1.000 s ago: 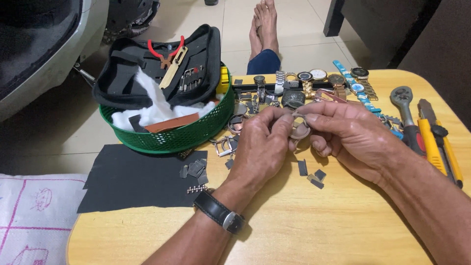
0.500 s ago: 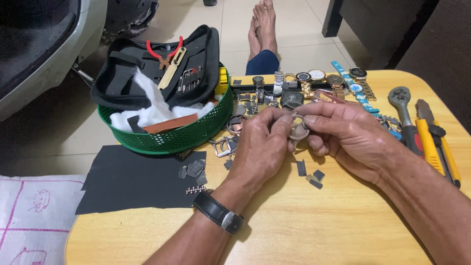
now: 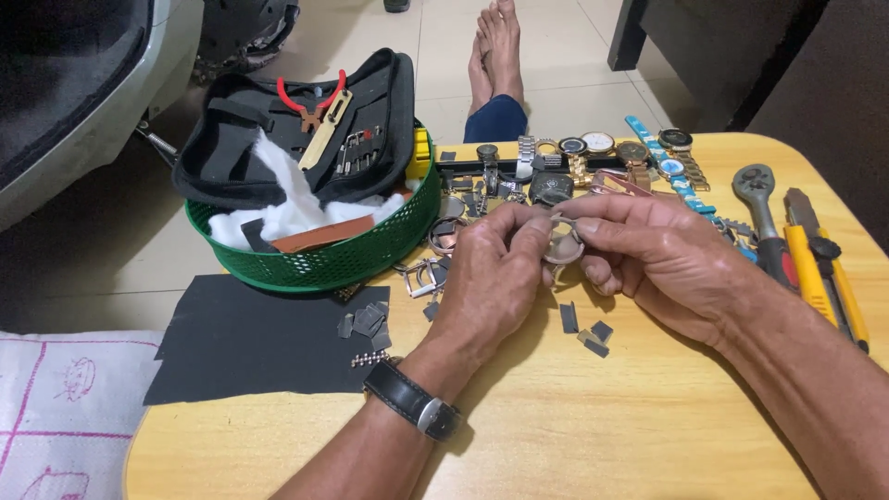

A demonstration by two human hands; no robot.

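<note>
Head view of a round wooden table [image 3: 574, 435] during work on a small watch case [image 3: 562, 246]. The left hand [image 3: 491, 278] and the right hand [image 3: 662, 259] met above the middle of the table, each with thumb and forefinger pinched shut on the rim of the silver-coloured case, which was held clear of the tabletop between them. The remaining fingers of both hands were curled loosely and held nothing. The case appeared to carry no strap – though the fingers hid much of it, so this could not be told for certain.

As a judgement of progress: the case was in hand and being worked at, not yet set down, and no tool was in use. A ratchet wrench [image 3: 761, 208] and yellow-handled tools [image 3: 820, 278] lay untouched at the right edge. Small dark cut pieces [image 3: 585, 329] lay on the table just below the hands, and more [image 3: 366, 321] rested on the corner of a dark abrasive sheet [image 3: 250, 343] – evidence that some cutting had already been done. A row of finished-looking watches [image 3: 602, 153] lay beyond the hands. A green basket [image 3: 324, 264] with an open black tool pouch [image 3: 296, 130] and white wadding stood to the left, near the left hand but apart from it.
</note>
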